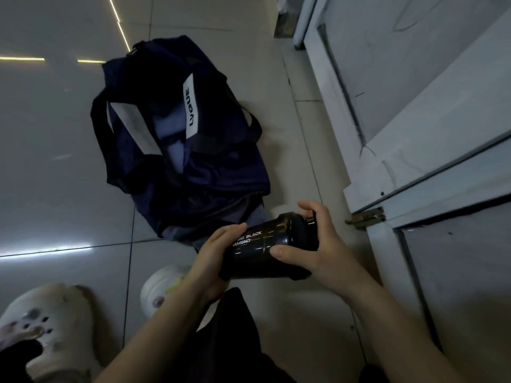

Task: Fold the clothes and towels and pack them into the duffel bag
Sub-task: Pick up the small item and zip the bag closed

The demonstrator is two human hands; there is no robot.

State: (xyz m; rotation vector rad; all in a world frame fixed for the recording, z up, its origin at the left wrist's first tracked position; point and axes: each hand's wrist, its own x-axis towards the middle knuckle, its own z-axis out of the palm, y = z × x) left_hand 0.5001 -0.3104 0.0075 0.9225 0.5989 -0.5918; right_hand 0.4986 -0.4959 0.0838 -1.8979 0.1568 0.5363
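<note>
A navy duffel bag point(221, 167) lies open on the tiled floor, with a white label strap point(190, 106) across its mouth and pale blue folded cloth point(171, 125) inside. I hold a black bottle point(265, 244) sideways just below the bag. My left hand point(213, 258) grips its base end. My right hand point(320, 244) curls round the lid end, thumb on the body.
A white panelled door point(414, 134) with a rusty hinge point(365, 218) stands close on the right. My two feet in white clogs point(55, 322) are at the lower left. Glossy floor tiles point(55, 161) spread to the left of the bag.
</note>
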